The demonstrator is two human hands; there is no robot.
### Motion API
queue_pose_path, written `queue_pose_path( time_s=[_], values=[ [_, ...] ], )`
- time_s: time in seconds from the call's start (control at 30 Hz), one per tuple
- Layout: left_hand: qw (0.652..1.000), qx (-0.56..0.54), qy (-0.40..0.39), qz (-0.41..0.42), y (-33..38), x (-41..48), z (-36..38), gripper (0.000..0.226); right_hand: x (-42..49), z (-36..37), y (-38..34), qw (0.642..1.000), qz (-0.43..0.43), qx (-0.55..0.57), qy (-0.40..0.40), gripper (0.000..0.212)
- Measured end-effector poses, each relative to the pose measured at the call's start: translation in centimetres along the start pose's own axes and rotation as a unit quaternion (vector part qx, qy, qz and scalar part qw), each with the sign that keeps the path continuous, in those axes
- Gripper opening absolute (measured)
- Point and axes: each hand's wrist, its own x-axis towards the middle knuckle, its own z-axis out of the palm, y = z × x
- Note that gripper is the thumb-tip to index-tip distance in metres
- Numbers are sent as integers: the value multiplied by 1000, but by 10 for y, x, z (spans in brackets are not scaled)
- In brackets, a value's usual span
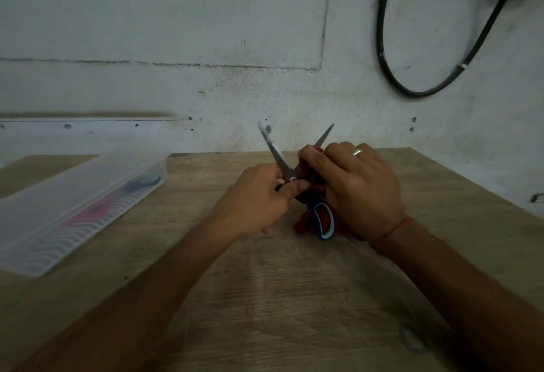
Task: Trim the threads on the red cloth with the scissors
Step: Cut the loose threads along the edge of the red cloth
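Head view, items as I log them from my station.

1. Left hand (259,198): fingers curled around the near handle of the scissors (293,178), thumb laid along the shank just below the pivot.
2. Scissors: blades spread wide in a V, tips pointing up and away from me, toward the wall. The second handle loop (323,221), dark blue with a pale lining, hangs free with no finger through it and lies against the cloth.
3. Right hand (359,186): fingers bent over and gripping the red cloth (301,221), which is bunched up under the palm. The fingertips sit beside the right-hand blade; I cannot tell whether they touch it.
4. Red cloth: mid-table, between the two hands, its lower edge resting on the wooden table (294,298). Loose threads are too small for me to make out.
5. Ring (357,152) on a right-hand finger; red cord (397,227) around the right wrist.
6. Clear plastic box (76,195): on the table's left side, well apart from the hands, with blurred pink and blue contents.
7. Black cable (382,47): looped on the wall, upper right.
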Motion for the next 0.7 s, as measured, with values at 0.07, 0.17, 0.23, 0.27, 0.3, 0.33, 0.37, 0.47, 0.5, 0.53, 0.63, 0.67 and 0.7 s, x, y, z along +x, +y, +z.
queue_pose_path(
  time_s=[0.07,0.17,0.23,0.27,0.3,0.33,0.37,0.47,0.5,0.53,0.63,0.67,0.7],
  values=[
    [994,96,49,2,0,0,0,35,1,1,-2,1000,3,4,-14,44],
    [974,198,104,17,2,-4,2,31,1,-3,-4,1000,18,9,-2,37],
    [956,261,131,28,1,-6,1,31,1,-3,-6,999,34,25,15,36],
    [944,296,139,33,1,-7,0,34,1,-3,-8,998,46,39,22,36],
    [932,332,141,36,0,-8,0,36,0,-1,-12,997,56,55,22,40],
    [920,366,136,36,0,-9,0,36,-1,2,-16,995,63,72,13,43],
    [909,395,130,38,-1,-9,0,34,-3,5,-19,994,67,87,-1,44],
    [891,435,117,51,-8,-11,3,28,-8,14,-26,992,69,98,-46,39],
    [889,439,117,57,-11,-11,5,28,-9,16,-25,992,72,90,-56,37],
    [885,446,118,62,-14,-10,6,28,-11,17,-22,992,75,77,-61,35],
    [873,467,127,64,-17,-8,7,31,-11,18,-10,993,90,39,-64,32],
    [869,473,128,63,-18,-8,7,32,-11,17,-5,992,100,34,-66,31],
    [865,480,131,63,-19,-8,7,34,-11,16,-1,991,110,30,-67,30]
  ],
)
